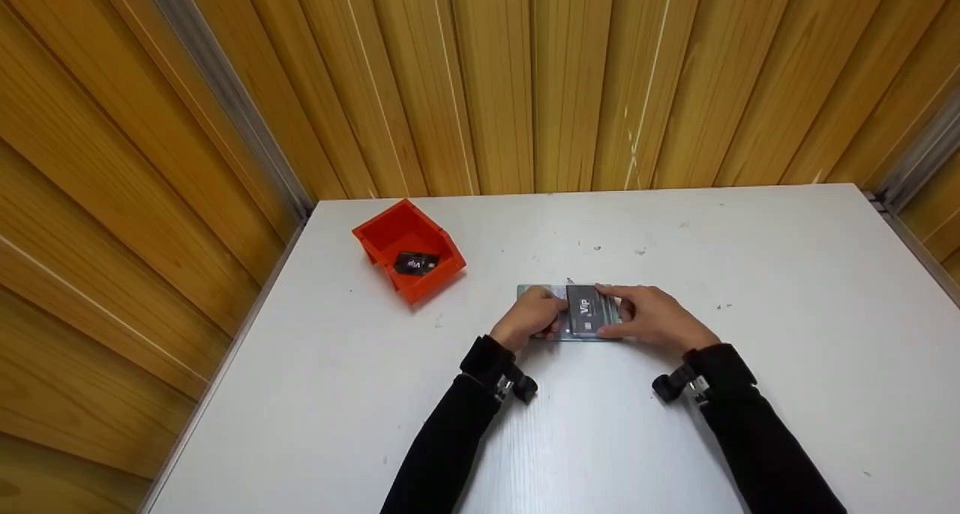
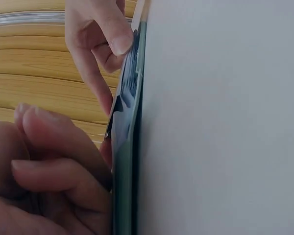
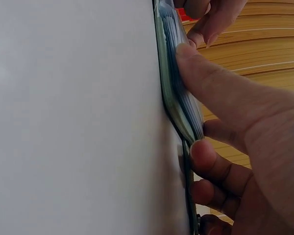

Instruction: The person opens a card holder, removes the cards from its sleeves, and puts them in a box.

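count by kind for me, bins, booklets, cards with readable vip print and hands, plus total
Red bin: 1
Booklet: 1
Cards with readable Vip print: 2
Hands: 2
Total: 6

We see a white table (image 1: 337, 394), flecked with small dark marks, bearing a red bin (image 1: 439, 283) and an open card holder (image 1: 556, 290).

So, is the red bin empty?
No, a dark card with white lettering lies in the red bin.
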Motion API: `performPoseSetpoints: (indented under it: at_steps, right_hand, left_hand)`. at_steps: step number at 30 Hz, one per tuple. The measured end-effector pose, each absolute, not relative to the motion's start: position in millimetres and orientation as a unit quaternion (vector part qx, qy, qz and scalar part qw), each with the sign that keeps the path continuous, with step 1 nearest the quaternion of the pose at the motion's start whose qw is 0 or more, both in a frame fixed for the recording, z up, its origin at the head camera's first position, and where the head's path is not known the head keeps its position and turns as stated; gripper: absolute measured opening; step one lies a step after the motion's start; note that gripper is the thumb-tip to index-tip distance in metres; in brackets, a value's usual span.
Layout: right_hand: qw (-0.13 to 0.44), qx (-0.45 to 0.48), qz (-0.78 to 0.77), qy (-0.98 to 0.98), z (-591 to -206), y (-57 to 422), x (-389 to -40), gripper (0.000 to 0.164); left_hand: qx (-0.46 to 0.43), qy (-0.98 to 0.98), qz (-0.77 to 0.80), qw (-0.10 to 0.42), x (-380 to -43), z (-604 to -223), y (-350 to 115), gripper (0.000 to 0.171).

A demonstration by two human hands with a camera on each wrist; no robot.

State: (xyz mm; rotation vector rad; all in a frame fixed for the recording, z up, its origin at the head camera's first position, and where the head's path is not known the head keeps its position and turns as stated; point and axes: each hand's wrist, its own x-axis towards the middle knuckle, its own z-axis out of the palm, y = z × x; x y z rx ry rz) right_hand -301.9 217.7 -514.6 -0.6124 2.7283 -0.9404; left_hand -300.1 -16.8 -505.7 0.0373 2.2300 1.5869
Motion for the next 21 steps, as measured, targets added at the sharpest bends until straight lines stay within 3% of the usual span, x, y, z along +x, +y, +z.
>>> performPoseSetpoints:
  at_steps: [4,9,21]
  right_hand:
    - [0.096,-0.211,-0.311,0.922,-515.0,218.6,-302.3,0.082]
    - [0.098,-0.210,-0.303,0.924,-514.0,219.5,-302.8,0.083]
    - [0.112,-0.209,-0.290,0.927,-511.2,217.5,-299.7,0.082]
  left_hand:
    - [0.019,0.819,0.540,0.193,-300.1,-506.6,-15.2,0.031]
    - [0.021,0.826,0.532,0.184,-299.3,-505.7,-13.3,0.020]
    - [0.022,0.771,0.598,0.217,-299.9,-508.2,-20.5,0.013]
